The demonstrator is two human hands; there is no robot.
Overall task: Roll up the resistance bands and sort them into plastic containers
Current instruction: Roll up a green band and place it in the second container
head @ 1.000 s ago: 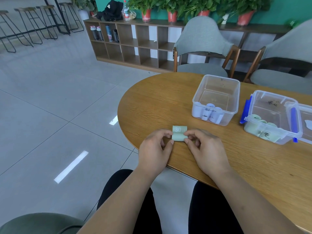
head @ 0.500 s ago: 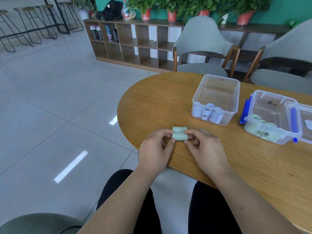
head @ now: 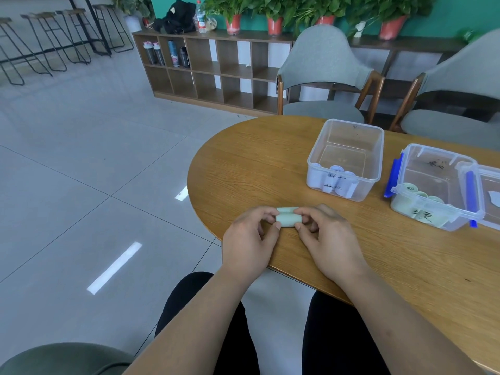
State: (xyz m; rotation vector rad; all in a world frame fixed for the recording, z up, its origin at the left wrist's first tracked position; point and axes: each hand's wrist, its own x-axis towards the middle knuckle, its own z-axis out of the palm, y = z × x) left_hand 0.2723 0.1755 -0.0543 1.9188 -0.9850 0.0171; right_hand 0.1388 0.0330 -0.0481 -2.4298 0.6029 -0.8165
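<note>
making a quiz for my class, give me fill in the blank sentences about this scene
The left hand and right hand pinch a rolled band coloured ____.
The lidless container nearest them holds rolls coloured ____.
The latches on the next container are ____.
Missing: green; white; blue

The third container (head: 490, 180) is cut off at right.

The band (head: 288, 220) is pale green. The table (head: 243, 163) is brown with a wood-grain pattern. The plain box (head: 354, 125) is clear and contains white rolls (head: 336, 180) with black handwriting. The latched box (head: 422, 161) is clear with blue latches (head: 391, 175) and contains pale green rolls (head: 411, 188).
</note>
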